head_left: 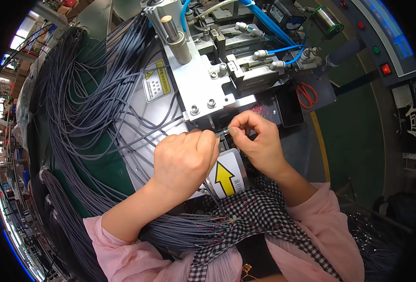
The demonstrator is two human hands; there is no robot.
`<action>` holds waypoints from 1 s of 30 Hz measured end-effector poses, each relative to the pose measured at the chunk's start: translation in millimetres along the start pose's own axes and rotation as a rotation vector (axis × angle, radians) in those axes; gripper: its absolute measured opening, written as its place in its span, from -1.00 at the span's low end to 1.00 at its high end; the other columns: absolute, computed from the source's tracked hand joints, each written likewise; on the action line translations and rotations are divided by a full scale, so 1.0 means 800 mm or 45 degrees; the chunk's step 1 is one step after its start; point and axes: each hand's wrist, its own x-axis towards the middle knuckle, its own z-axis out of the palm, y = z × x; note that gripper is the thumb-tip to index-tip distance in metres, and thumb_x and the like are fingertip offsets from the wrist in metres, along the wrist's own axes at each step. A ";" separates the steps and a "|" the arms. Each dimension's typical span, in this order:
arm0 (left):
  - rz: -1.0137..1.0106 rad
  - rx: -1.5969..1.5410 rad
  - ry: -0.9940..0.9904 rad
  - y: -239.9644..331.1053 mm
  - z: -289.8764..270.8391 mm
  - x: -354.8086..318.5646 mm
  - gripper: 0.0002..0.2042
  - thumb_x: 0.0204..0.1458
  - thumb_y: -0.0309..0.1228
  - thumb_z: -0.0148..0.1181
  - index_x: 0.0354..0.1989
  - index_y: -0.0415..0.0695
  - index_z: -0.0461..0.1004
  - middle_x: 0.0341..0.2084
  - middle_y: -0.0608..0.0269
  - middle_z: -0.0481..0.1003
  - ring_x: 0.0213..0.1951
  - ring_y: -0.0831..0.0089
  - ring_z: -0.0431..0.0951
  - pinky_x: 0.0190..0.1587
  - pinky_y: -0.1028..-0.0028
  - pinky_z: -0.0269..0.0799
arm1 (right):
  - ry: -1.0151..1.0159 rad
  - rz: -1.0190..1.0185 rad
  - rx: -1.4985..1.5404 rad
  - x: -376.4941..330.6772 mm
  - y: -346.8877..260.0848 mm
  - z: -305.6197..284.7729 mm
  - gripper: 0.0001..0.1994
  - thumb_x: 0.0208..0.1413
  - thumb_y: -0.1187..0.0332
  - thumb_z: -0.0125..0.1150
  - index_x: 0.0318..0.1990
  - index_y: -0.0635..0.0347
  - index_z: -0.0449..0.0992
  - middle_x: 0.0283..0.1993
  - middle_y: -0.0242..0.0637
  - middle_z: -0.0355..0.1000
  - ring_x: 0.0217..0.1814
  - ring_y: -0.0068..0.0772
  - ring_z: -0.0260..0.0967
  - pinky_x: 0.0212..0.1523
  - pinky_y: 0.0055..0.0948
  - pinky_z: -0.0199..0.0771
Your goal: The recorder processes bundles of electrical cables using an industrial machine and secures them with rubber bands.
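My left hand (186, 155) is closed in a fist, gripping a grey cable near its end. Most of that cable is hidden behind the fingers. With thumb and forefinger, my right hand (259, 141) pinches the thin coloured wires (226, 131) at the cable's tip. Both hands meet just in front of a metal bench machine (196, 89), close under its plate edge. Below them is a white plate with a yellow arrow (224, 179). Beneath my left forearm, a bundle of grey cables (184, 230) with stripped, coloured ends lies over my lap.
A large heap of grey cables (83, 108) hangs and spreads at the left. Blue air hoses (276, 26) run across the machine. Behind it is a solder wire spool (327, 21), with a control panel with a red switch (385, 69) at the right. A black bin (290, 105) sits beyond my right hand.
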 end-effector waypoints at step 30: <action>0.210 -0.051 -0.173 -0.056 -0.027 -0.042 -0.73 -0.15 -0.47 0.18 -0.20 -0.11 0.48 -0.41 0.26 0.36 -0.42 0.35 0.44 -0.39 0.41 0.37 | -0.334 0.549 0.220 0.017 -0.016 -0.016 -0.91 0.09 0.46 0.14 -0.40 0.29 0.46 -0.55 -0.60 0.31 -0.56 -0.82 0.12 -0.55 -0.71 0.11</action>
